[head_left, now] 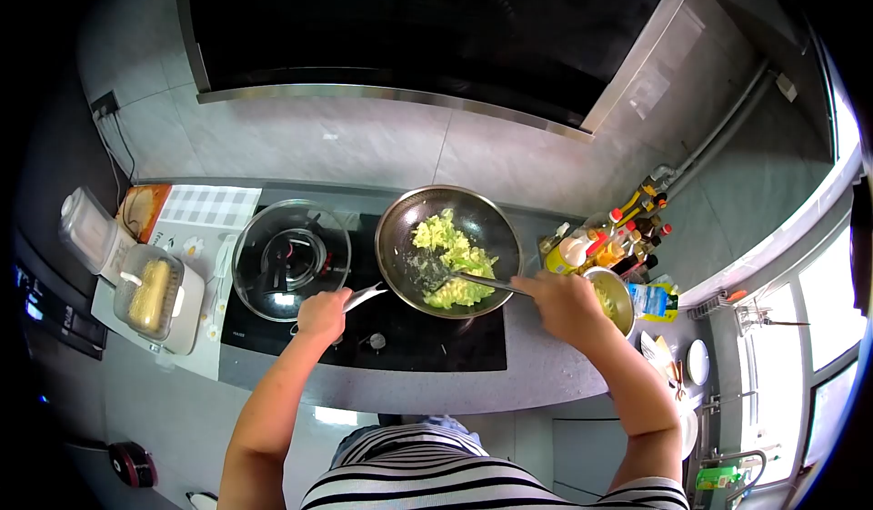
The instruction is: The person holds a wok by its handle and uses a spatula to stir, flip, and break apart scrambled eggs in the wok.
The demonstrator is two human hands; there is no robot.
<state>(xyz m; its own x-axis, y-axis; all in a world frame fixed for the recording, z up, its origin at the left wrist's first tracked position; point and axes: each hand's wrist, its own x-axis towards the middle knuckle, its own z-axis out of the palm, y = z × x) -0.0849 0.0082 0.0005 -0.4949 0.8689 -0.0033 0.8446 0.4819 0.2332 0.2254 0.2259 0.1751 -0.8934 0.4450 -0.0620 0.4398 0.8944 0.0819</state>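
Note:
A dark wok (400, 228) with a metal rim sits over the right part of the black cooktop (427, 351). Yellow-green chopped food (468, 260), perhaps egg with greens, lies in its middle and lower right. My left hand (323, 315) is closed round the wok's handle (364, 296), at the pan's lower left. From the right, my right hand (555, 301) grips the handle of a metal spatula (482, 280). The spatula's head reaches into the wok beside the food and is partly hidden.
A glass lid (245, 274) rests on the cooktop's left side. Several sauce bottles (627, 237) crowd the right back corner, near a metal bowl (623, 301) holding yellowish food. At far left stands a clear container (150, 296) of yellow contents. A range hood (391, 92) hangs above.

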